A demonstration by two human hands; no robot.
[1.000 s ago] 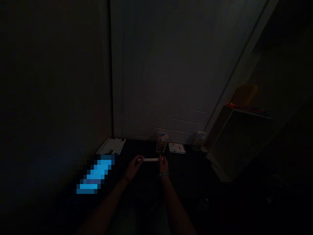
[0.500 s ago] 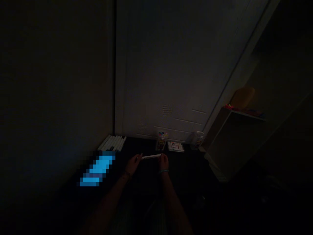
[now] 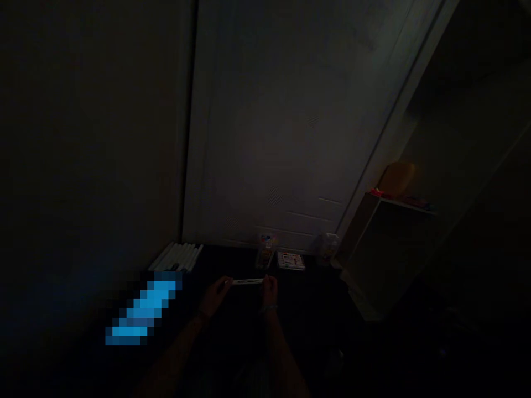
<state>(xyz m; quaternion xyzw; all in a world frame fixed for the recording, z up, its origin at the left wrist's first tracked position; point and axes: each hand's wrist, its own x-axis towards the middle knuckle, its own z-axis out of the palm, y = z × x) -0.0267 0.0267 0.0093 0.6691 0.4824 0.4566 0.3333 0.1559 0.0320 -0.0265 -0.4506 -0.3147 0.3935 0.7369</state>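
The scene is very dark. A thin white stick-like marker lies level between my two hands above a dark surface. My left hand pinches its left end and my right hand pinches its right end. A band shows on my right wrist. Behind the hands stand a small box of coloured markers and a flat pack.
A row of white marker-like sticks lies at the back left. A bright blue pixelated patch sits to the left. A clear container stands by the door. A pale shelf unit with an orange object stands right.
The view has shifted, so everything sits a little lower and further left. The marker stays held between both hands, now level again after a slight tilt.
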